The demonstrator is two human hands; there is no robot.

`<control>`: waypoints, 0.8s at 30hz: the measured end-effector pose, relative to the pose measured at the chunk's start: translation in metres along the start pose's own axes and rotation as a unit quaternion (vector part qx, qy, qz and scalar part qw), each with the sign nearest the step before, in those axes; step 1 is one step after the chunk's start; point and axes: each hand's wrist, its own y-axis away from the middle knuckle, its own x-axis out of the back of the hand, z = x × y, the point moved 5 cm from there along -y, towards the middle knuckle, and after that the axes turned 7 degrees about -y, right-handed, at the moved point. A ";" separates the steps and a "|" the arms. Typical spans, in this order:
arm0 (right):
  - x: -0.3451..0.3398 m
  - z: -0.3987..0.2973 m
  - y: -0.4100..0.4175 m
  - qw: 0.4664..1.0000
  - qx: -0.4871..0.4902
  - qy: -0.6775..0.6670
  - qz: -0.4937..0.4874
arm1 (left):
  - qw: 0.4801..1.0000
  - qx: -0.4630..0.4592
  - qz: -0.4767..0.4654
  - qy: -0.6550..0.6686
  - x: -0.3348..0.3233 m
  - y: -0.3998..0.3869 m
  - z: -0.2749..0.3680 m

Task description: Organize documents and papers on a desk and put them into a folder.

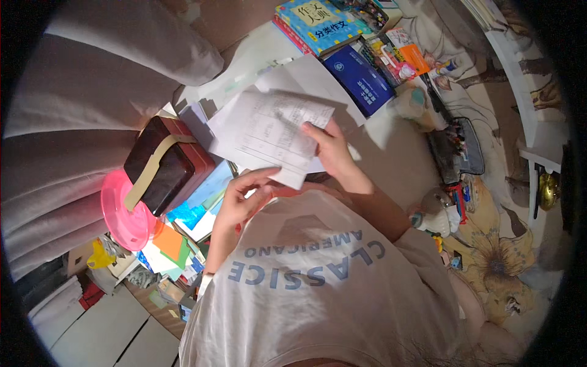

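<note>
My right hand (337, 149) holds printed paper sheets (284, 133) by their right edge, thumb on top and fingers behind. At their lower left edge, my left hand (245, 195) has its fingers bent, the index fingertip at the paper and the thumb apart from it; nothing shows gripped there. More white sheets (298, 75) lie beneath and beyond the held ones. Beyond them are a dark blue booklet (360, 80) and a blue and yellow book (321, 27) on top of a red one.
To the left stand a dark brown box with a beige strap (160, 160) and a pink plastic basin (121, 211). Coloured papers (172, 243) lie nearby. At right are an open pencil case (463, 147), a clear bag (415, 108) and small items. Grey curtains (101, 78) hang at left.
</note>
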 end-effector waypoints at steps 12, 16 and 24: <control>0.109 -0.055 -0.068 0.912 0.067 0.404 -0.015 | 0.904 0.323 0.262 0.097 0.018 0.023 -0.144; 0.114 -0.057 -0.083 0.849 0.140 0.509 0.006 | 0.929 0.279 0.209 0.122 0.015 0.017 -0.147; 0.115 -0.052 -0.103 0.795 0.159 0.584 0.044 | 0.950 0.159 0.256 0.087 0.038 0.016 -0.077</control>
